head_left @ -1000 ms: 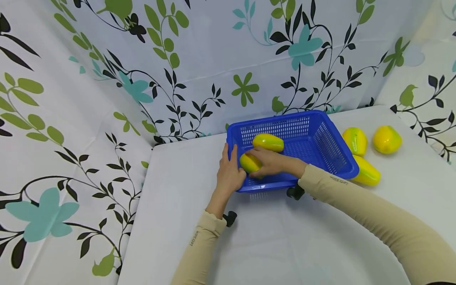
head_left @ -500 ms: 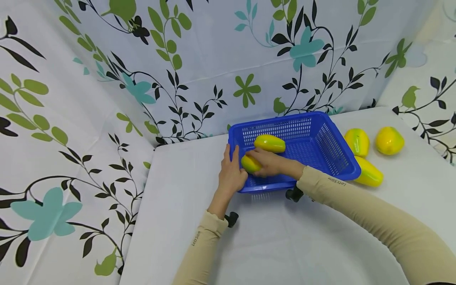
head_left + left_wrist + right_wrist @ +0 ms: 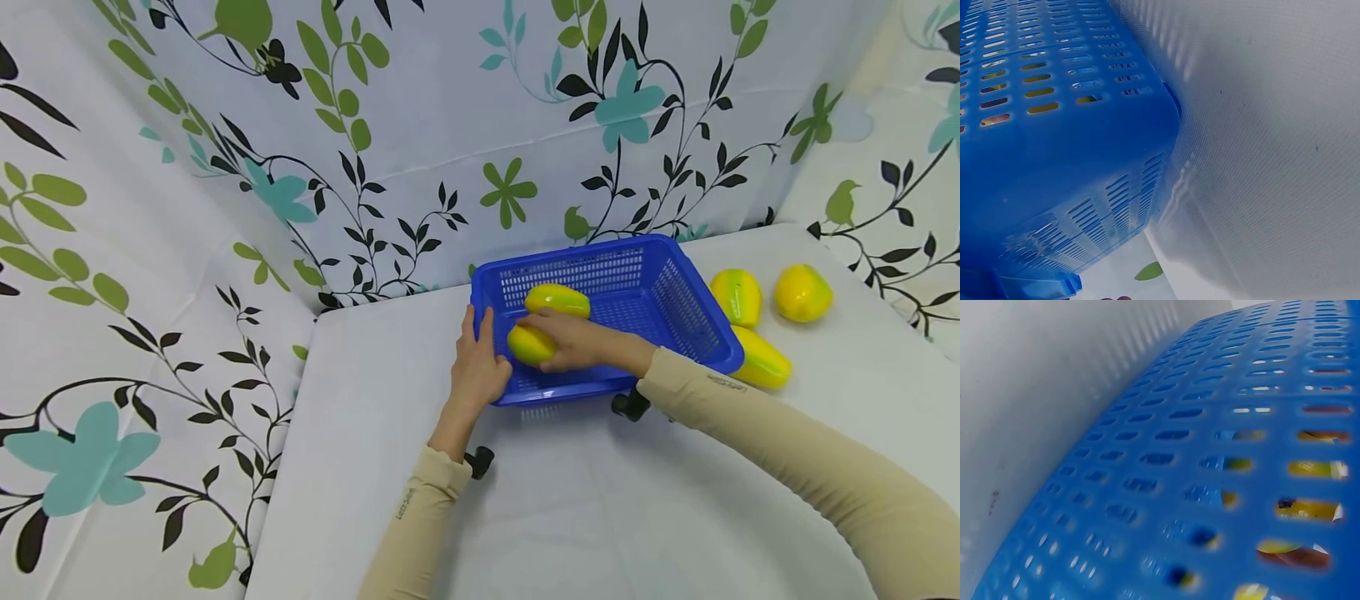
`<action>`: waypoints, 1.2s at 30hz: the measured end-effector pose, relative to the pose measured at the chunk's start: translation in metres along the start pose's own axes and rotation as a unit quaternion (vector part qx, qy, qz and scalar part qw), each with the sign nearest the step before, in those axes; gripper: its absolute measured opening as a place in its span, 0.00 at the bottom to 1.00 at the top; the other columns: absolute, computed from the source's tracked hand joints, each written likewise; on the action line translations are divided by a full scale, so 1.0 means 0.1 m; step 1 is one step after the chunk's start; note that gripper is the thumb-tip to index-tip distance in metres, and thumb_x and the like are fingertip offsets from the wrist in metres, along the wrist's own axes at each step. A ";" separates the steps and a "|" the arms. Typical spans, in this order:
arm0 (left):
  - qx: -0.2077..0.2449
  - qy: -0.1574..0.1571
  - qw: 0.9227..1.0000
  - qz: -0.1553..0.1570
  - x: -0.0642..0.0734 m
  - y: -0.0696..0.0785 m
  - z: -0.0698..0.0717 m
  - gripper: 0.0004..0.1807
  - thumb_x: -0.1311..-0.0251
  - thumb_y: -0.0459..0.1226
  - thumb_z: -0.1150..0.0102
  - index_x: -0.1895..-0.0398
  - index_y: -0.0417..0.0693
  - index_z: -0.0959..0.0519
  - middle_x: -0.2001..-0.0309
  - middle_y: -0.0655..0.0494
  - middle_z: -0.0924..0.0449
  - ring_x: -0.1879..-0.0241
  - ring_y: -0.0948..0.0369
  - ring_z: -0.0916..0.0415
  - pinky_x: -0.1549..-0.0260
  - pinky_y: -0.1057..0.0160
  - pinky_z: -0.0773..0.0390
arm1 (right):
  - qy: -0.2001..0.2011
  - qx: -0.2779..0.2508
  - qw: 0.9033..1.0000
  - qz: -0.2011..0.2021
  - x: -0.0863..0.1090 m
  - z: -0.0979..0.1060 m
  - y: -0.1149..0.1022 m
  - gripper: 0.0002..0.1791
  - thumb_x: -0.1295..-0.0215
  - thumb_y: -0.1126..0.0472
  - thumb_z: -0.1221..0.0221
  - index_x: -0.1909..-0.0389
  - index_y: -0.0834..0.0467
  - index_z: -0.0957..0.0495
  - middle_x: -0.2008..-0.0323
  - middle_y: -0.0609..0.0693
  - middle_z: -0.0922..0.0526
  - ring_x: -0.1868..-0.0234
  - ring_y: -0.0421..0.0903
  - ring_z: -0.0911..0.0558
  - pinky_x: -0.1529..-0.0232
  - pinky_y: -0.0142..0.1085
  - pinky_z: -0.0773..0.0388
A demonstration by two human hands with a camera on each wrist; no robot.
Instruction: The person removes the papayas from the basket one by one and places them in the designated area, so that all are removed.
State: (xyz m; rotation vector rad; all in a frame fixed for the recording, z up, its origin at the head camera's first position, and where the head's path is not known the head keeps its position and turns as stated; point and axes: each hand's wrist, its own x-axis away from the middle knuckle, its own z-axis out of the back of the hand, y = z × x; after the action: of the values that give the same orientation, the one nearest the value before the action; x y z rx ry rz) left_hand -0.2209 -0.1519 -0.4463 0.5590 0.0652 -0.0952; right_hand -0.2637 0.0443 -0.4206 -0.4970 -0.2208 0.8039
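In the head view a blue plastic basket point(image 3: 607, 392) with slotted walls stands on the white table. My left hand point(image 3: 476, 372) holds its left rim, with fingers along the outside and the thumb at the near-left corner. Inside the basket, my right hand point(image 3: 573, 337) grips a yellow-green papaya point(image 3: 529, 345) near the left end. A second papaya point(image 3: 557, 299) lies just behind it. In both wrist views the basket walls point(image 3: 1072, 150) point(image 3: 1210, 444) fill much of the picture, with yellow fruit partly visible through the slots.
To the right of the basket, three more papayas lie on the table: one papaya point(image 3: 737, 297) beside the rim, a rounder-looking papaya point(image 3: 803, 292) farther right, and a papaya point(image 3: 761, 358) against the near-right corner. A patterned curtain point(image 3: 420, 125) hangs behind the table point(image 3: 375, 358).
The right hand keeps its grip on the papaya, which shifts only slightly in the basket. The left hand stays at the rim. The head view moves a little.
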 end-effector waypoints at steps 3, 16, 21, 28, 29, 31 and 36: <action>0.002 0.003 1.000 0.002 0.00 0.00 -0.01 0.43 0.44 0.33 0.51 0.21 0.47 0.49 0.21 0.46 0.66 0.30 0.41 0.44 0.49 0.39 0.25 | 0.002 -0.005 1.000 -0.004 0.07 0.04 0.01 0.41 0.39 0.57 0.35 0.27 0.61 0.40 0.31 0.62 0.35 0.38 0.57 0.29 0.35 0.54 0.34; -0.012 0.004 1.000 0.000 0.00 0.02 -0.02 0.43 0.45 0.32 0.52 0.22 0.45 0.49 0.21 0.44 0.65 0.31 0.41 0.42 0.50 0.43 0.24 | 0.035 -0.040 0.998 -0.018 0.47 0.12 0.20 0.40 0.40 0.59 0.35 0.28 0.62 0.38 0.31 0.62 0.34 0.38 0.58 0.29 0.36 0.57 0.34; -0.010 0.001 1.000 0.003 0.01 0.03 -0.01 0.44 0.45 0.32 0.51 0.21 0.46 0.50 0.21 0.45 0.67 0.31 0.41 0.42 0.51 0.43 0.24 | 0.054 -0.048 0.997 -0.029 0.64 0.21 0.27 0.40 0.41 0.58 0.34 0.28 0.59 0.36 0.37 0.59 0.29 0.47 0.53 0.26 0.44 0.51 0.26; -0.002 0.005 1.000 0.004 0.00 0.02 0.01 0.43 0.45 0.31 0.51 0.21 0.46 0.50 0.21 0.46 0.67 0.31 0.41 0.43 0.51 0.42 0.24 | 0.071 -0.048 0.996 -0.022 0.81 0.32 0.35 0.40 0.41 0.59 0.34 0.28 0.63 0.38 0.38 0.59 0.28 0.49 0.52 0.26 0.48 0.47 0.25; -0.004 0.004 1.000 0.004 0.00 0.02 0.01 0.44 0.45 0.31 0.51 0.21 0.46 0.50 0.21 0.46 0.67 0.31 0.41 0.43 0.51 0.42 0.24 | 0.073 -0.049 0.996 -0.024 0.82 0.32 0.36 0.40 0.41 0.59 0.34 0.28 0.62 0.38 0.38 0.59 0.28 0.49 0.51 0.26 0.48 0.46 0.25; -0.005 0.002 1.000 0.004 0.01 0.02 0.01 0.44 0.45 0.31 0.51 0.21 0.46 0.50 0.21 0.46 0.67 0.32 0.41 0.42 0.52 0.43 0.23 | 0.079 -0.053 0.995 -0.025 0.86 0.34 0.38 0.41 0.42 0.60 0.34 0.28 0.63 0.38 0.38 0.59 0.28 0.49 0.51 0.26 0.49 0.46 0.24; -0.003 0.001 1.000 0.000 0.00 0.02 0.00 0.44 0.45 0.31 0.52 0.21 0.46 0.50 0.21 0.45 0.66 0.32 0.40 0.42 0.53 0.43 0.23 | 0.094 -0.058 0.994 -0.021 0.98 0.41 0.42 0.40 0.43 0.61 0.34 0.29 0.62 0.37 0.37 0.58 0.28 0.48 0.52 0.27 0.50 0.47 0.25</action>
State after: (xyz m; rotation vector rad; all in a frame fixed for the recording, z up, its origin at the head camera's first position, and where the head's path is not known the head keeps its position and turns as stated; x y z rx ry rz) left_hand -0.2202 -0.1499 -0.4452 0.5524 0.0669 -0.0944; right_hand -0.2396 0.1548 -0.4063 -0.6708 -0.1036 0.7005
